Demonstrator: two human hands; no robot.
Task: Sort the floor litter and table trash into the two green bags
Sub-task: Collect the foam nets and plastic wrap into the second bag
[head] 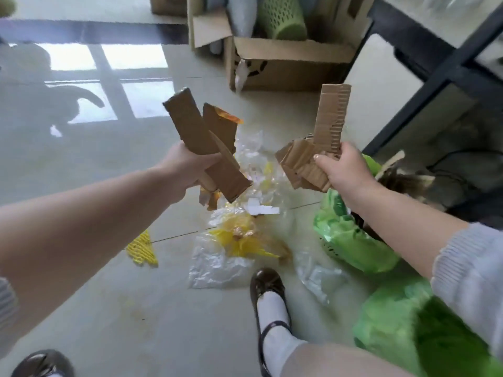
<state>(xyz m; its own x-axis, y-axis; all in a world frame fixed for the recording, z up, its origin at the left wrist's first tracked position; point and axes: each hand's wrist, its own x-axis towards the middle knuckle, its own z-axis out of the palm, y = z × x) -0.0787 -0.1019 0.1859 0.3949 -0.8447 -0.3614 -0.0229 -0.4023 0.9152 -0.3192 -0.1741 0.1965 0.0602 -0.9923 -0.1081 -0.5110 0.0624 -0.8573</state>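
My left hand [187,170] grips a bundle of brown cardboard strips [196,131] held up over the floor. My right hand [345,172] grips torn corrugated cardboard pieces [326,129], one long strip sticking upward. Just below my right hand sits a green bag [351,238], its mouth open with brown scraps inside. A second green bag [408,325] lies at the lower right, under my right sleeve. Floor litter lies between my hands: clear plastic film [215,265], a yellow wrapper [242,238], white paper scraps [258,209] and a yellow mesh piece [143,250].
An open cardboard box [288,66] holding a green perforated basket [283,17] stands at the back. A dark table frame [435,85] runs along the right. My brown shoes [268,287] stand on the glossy tile floor near the litter.
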